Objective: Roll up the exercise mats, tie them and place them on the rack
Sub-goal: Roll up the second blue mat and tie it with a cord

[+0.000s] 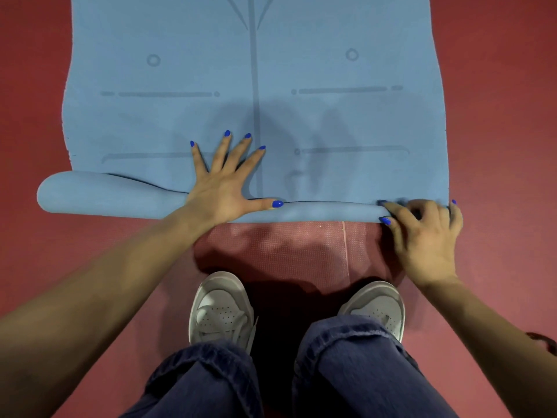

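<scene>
Here the left hand (224, 188) presses flat, fingers spread wide, on the blue mat (256, 86); the right hand (422, 233) curls round its soft rolled edge (331, 211) on the red floor (30, 86).
</scene>
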A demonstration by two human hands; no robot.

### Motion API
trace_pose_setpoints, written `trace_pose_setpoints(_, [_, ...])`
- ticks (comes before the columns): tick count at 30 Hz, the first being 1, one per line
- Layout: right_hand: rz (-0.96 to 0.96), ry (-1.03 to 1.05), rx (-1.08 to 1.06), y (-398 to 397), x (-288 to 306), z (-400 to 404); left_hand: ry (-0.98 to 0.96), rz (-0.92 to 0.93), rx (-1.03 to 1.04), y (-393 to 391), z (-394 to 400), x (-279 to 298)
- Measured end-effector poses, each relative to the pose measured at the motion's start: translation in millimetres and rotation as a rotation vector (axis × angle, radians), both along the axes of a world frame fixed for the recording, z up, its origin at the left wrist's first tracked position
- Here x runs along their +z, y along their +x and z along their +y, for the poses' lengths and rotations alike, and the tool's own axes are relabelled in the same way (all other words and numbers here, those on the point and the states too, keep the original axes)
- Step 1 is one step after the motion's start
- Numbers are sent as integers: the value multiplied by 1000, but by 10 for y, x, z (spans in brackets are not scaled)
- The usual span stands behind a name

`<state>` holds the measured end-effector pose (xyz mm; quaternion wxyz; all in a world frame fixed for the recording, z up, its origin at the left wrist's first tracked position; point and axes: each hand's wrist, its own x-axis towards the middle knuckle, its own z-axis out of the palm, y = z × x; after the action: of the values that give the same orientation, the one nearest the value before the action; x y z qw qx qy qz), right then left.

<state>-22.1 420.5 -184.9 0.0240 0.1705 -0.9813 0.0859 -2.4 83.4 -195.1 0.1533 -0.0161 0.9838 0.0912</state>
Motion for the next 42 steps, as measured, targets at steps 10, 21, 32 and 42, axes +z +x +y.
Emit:
trace_pose_setpoints(10, [-430,-176,72,-364,160,-75,23,1,0,-11,-6,3])
trace_pose_setpoints(21, [-177,96,-154,-374,132,-198,25,21,9,-18,-6,-11])
trace_pose_setpoints(32, [-312,191,-203,26,130,-611,6,-14,13,-46,-21,-18])
trace_pose_setpoints(42, [-868,280,-435,-415,327,-1041,46,101,-65,-32,-33,8])
